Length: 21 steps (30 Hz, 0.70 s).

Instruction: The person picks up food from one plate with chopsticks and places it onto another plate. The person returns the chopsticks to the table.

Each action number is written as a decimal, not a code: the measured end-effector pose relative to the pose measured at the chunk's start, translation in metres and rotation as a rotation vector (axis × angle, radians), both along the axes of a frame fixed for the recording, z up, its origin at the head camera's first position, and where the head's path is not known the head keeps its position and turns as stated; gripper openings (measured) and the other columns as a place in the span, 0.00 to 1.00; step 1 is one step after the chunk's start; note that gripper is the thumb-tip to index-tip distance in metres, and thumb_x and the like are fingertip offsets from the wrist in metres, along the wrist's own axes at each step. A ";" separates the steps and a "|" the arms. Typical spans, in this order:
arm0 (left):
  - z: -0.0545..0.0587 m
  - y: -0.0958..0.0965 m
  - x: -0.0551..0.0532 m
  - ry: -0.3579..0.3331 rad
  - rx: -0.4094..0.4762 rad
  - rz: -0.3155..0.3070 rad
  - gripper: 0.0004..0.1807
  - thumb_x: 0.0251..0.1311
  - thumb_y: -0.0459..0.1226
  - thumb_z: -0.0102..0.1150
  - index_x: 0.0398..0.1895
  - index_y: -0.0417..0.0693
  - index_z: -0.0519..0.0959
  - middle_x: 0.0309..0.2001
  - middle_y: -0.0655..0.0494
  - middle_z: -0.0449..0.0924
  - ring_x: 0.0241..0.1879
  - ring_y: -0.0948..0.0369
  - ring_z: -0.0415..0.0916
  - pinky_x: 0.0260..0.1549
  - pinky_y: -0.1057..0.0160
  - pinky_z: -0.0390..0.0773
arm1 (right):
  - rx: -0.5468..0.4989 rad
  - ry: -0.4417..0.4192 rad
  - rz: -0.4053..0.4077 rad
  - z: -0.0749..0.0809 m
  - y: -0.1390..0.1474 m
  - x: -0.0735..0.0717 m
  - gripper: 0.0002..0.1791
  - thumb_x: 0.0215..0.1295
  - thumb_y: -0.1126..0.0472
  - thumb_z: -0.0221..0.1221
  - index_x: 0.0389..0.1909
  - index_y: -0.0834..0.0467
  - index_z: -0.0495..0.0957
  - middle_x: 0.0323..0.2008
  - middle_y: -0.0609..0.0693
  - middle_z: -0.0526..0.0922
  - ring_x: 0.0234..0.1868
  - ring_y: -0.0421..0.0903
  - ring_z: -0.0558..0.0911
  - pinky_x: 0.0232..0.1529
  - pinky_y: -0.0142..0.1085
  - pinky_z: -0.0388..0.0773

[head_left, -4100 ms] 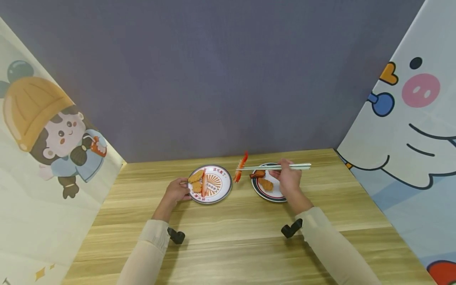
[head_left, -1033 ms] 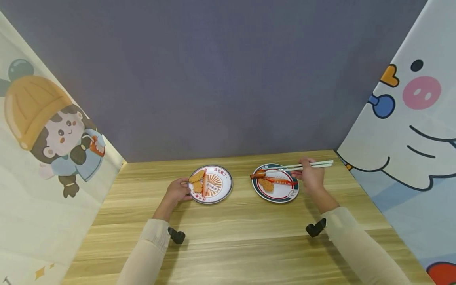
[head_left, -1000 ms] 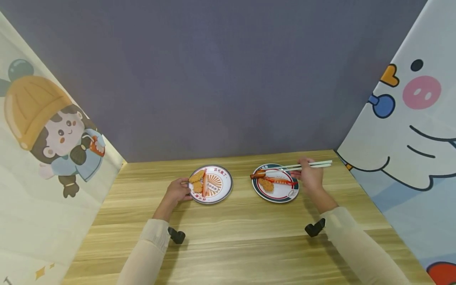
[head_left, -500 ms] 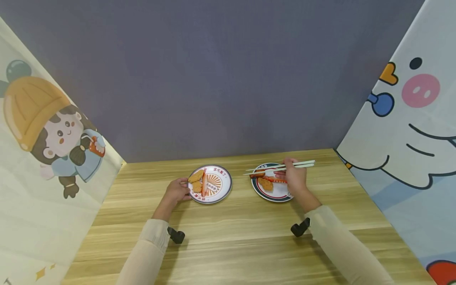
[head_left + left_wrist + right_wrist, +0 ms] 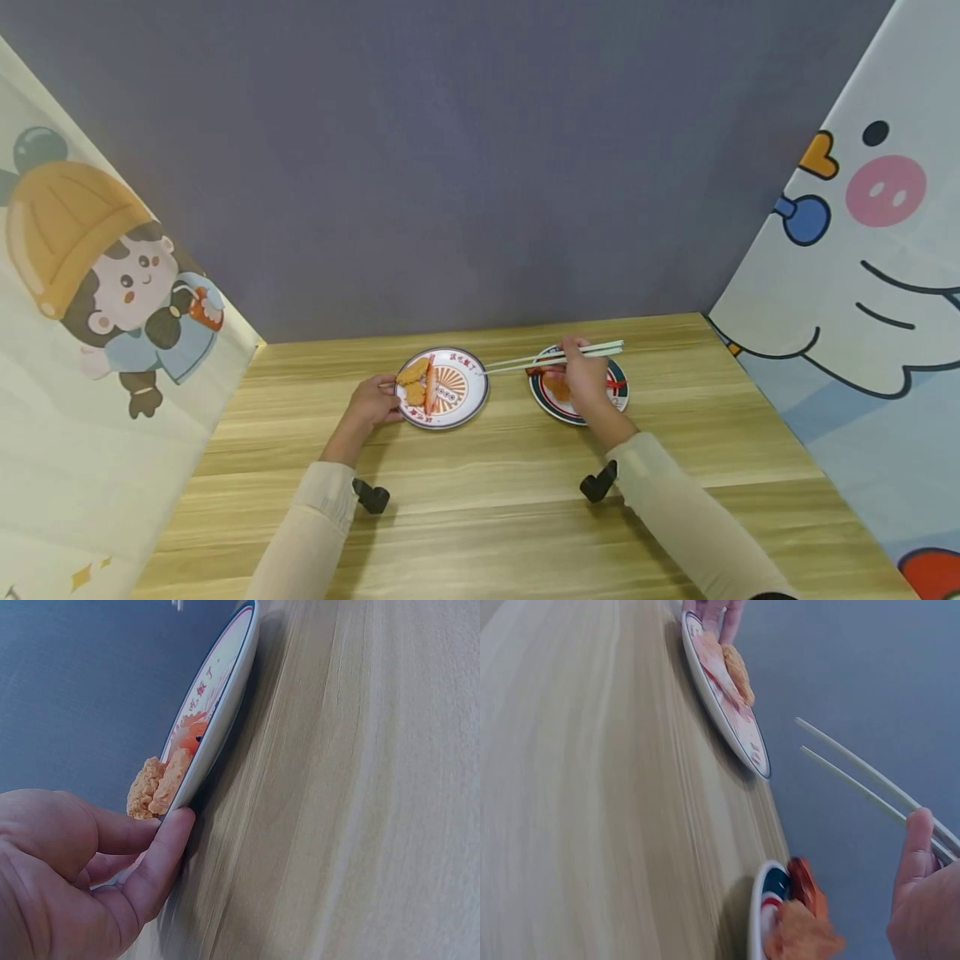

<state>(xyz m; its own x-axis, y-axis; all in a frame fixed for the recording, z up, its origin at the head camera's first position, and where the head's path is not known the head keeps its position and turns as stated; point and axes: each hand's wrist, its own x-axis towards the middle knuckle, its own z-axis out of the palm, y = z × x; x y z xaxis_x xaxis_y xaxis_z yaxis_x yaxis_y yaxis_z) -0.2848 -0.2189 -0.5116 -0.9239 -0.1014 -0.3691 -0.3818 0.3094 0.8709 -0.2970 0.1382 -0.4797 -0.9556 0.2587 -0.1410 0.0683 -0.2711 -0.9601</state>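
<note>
My left hand (image 5: 372, 402) pinches the left edge of a white plate (image 5: 472, 385) with printed characters. Two breaded fried pieces (image 5: 156, 784) and a long pink-orange shrimp-like piece (image 5: 431, 388) lie on its left half. Above a second plate (image 5: 553, 410) with a dark rim, my right hand (image 5: 588, 385) grips a pair of pale chopsticks (image 5: 517, 364). Their slightly parted tips point at the left plate's right rim, with nothing between them. On the right plate are a fried piece (image 5: 801, 934), a glossy brown-red piece (image 5: 807, 885) and a red piece (image 5: 617, 384), partly hidden by my hand.
Both plates stand near the back of a wood-grain table (image 5: 480, 517). A grey panel (image 5: 480, 167) rises behind it. Cartoon-printed panels flank the left (image 5: 82, 467) and right (image 5: 862, 350) sides.
The long red piece, held in the chopsticks in the oldest frame, now lies on the right plate. My right hand has since moved left with bare chopsticks. My left hand stays put.
</note>
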 end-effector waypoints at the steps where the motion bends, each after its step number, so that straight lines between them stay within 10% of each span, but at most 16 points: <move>1: 0.000 0.000 0.000 -0.001 -0.001 0.001 0.33 0.65 0.21 0.52 0.74 0.36 0.63 0.60 0.32 0.71 0.32 0.59 0.81 0.35 0.63 0.93 | 0.009 -0.009 0.007 -0.001 -0.003 0.000 0.15 0.78 0.55 0.52 0.45 0.66 0.74 0.25 0.55 0.85 0.17 0.42 0.85 0.20 0.37 0.89; 21: 0.004 0.002 0.001 -0.006 0.008 0.005 0.32 0.66 0.21 0.52 0.74 0.37 0.64 0.58 0.34 0.72 0.32 0.60 0.81 0.36 0.64 0.92 | 0.039 -0.024 0.005 -0.012 -0.054 -0.007 0.15 0.77 0.56 0.51 0.46 0.65 0.76 0.21 0.51 0.83 0.17 0.42 0.86 0.22 0.33 0.89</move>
